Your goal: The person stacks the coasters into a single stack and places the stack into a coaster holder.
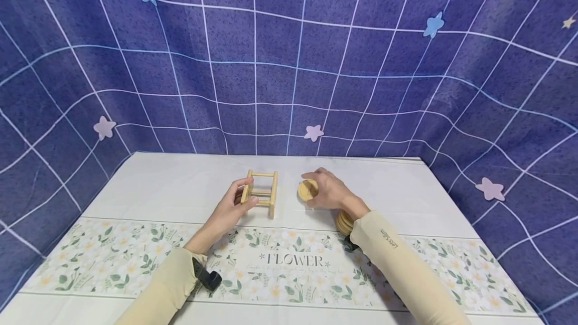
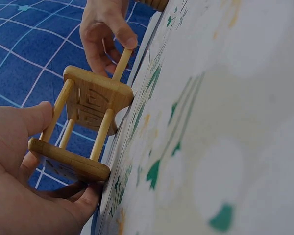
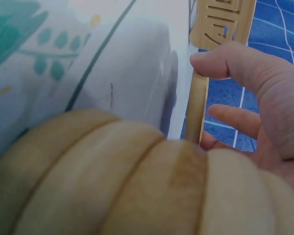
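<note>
A small wooden coaster rack (image 1: 273,189) with rods between two carved end plates (image 2: 95,98) stands on the white table. My left hand (image 1: 232,202) grips its left end, the thumb against a rod in the left wrist view. To the right of the rack is a round wooden coaster (image 1: 307,190), seen edge-on in the right wrist view. My right hand (image 1: 331,190) pinches that coaster by its rim, thumb on the near side and fingers at the far side. Whether it touches the table I cannot tell. Below my right wrist lies a pile of coasters (image 1: 344,222), partly hidden by the sleeve.
A flowered band with the word FLOWER (image 1: 295,260) crosses the white table covering (image 1: 180,174). Behind and at both sides hangs a blue curtain (image 1: 271,84) with grid lines and stars. A black wrist strap device (image 1: 207,276) sits on the left forearm.
</note>
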Demonstrator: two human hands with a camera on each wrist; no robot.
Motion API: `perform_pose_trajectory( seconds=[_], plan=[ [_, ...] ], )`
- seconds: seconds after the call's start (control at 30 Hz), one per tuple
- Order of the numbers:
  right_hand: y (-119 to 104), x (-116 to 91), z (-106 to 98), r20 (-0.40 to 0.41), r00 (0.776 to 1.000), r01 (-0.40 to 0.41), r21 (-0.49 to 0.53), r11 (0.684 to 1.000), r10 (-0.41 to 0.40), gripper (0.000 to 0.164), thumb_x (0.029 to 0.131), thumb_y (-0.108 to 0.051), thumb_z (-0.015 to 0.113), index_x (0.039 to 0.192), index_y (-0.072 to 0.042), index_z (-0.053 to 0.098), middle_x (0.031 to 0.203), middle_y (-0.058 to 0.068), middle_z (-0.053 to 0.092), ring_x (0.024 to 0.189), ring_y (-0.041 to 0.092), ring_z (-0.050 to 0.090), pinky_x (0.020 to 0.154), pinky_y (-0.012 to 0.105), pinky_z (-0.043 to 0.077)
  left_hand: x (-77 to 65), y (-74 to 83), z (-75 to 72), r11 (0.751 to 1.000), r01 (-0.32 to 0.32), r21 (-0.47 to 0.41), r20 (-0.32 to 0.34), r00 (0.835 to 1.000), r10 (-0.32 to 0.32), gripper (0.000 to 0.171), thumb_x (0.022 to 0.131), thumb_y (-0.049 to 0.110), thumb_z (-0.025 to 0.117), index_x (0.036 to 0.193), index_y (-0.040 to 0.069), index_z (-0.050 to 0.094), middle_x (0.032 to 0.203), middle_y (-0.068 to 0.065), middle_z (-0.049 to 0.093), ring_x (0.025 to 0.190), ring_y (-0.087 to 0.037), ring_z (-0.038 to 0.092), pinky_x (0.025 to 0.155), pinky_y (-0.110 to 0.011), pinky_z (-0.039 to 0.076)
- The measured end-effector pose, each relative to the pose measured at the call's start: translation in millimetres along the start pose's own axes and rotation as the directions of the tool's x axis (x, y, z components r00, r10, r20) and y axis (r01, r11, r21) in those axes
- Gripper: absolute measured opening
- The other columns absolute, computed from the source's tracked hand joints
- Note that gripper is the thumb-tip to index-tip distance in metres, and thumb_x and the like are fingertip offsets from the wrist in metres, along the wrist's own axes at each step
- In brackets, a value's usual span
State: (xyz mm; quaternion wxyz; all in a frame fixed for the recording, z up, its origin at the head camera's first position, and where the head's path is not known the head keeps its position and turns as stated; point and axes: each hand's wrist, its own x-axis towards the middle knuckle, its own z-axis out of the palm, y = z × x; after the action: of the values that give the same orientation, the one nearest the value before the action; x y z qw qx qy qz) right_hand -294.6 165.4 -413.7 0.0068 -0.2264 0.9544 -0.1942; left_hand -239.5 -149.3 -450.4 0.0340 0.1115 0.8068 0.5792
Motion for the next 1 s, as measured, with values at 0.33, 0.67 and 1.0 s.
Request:
perform_pose_trajectory(
  seconds=[0.33,0.67,1.0],
  plan=[
    [2,-7,-6,-0.091,0.995,0.04,0.104,0.994,-0.031,0.08,0.078,-0.014,0.094,0.152,-0.005,0.066,0.136,0.015,0.062,0.124,0.032,0.059,0.111,0.052,0.052,-2.6,4.3,-0.7,1.0,0.004,-0.02,0.0,1.0,-0.004,0.067,0.113,0.026,0.069,0.169,0.012,0.037,0.165,-0.026,0.045,0.149,-0.04,0.052,0.107,-0.033,0.049],
    [2,-10,-9,-0.141,0.989,0.073,0.152,0.986,-0.052,0.079,0.075,-0.013,0.095,0.149,-0.004,0.069,0.135,0.013,0.061,0.122,0.029,0.057,0.11,0.049,0.05,-2.6,4.1,-0.7,1.0,0.007,-0.022,0.001,1.0,-0.007,0.067,0.112,0.026,0.07,0.169,0.012,0.037,0.166,-0.026,0.045,0.15,-0.041,0.051,0.108,-0.035,0.049],
    [0,-15,-13,-0.18,0.983,0.082,0.195,0.977,-0.046,0.081,0.074,-0.012,0.096,0.149,-0.004,0.068,0.137,0.014,0.059,0.126,0.032,0.056,0.113,0.051,0.049,0.5,-0.5,-0.1,1.0,0.011,-0.006,0.0,1.0,-0.011,0.067,0.113,0.027,0.07,0.169,0.013,0.037,0.165,-0.026,0.046,0.149,-0.039,0.052,0.105,-0.029,0.049]
  ],
)
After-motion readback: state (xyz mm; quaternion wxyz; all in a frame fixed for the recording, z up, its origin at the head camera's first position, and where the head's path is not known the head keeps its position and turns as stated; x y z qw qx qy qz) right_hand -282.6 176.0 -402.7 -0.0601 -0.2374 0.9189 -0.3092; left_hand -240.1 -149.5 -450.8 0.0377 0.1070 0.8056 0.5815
